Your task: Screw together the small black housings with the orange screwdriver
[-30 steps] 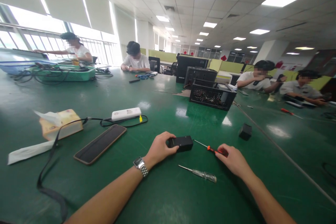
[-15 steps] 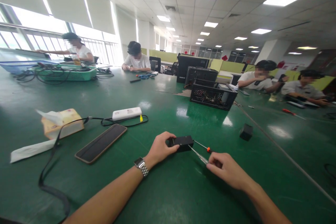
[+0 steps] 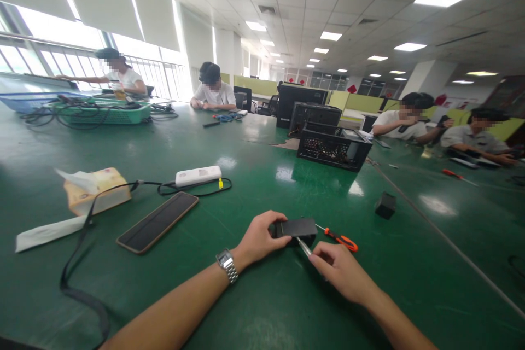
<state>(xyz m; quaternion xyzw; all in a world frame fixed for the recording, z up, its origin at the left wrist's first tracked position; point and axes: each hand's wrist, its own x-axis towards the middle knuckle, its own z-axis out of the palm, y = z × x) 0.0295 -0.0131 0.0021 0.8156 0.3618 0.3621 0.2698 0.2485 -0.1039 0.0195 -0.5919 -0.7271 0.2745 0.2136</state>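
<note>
My left hand [image 3: 262,238] grips the left end of a small black box [image 3: 301,228], thumb on the near side and fingers behind. Pinched in my right hand [image 3: 338,268] is a screwdriver with a clear handle [image 3: 304,248]. Its tip meets the near side of the box, close to my left thumb; the exact contact spot is too small to make out. Just beyond my right hand, an orange-and-black screwdriver [image 3: 344,240] lies on the green table, its shaft pointing toward the box.
A black block [image 3: 385,205] sits to the right. On the left are a phone [image 3: 159,222], a tissue pack [image 3: 109,199], a white power bank-like device [image 3: 198,175] and a black cable [image 3: 68,262]. Behind stands an open computer case [image 3: 328,147]. Several people sit around the table.
Both hands and the box have shifted slightly right. The screwdriver tip has moved from the box's top right part toward its near side by my thumb. The orange handle is now uncovered.
</note>
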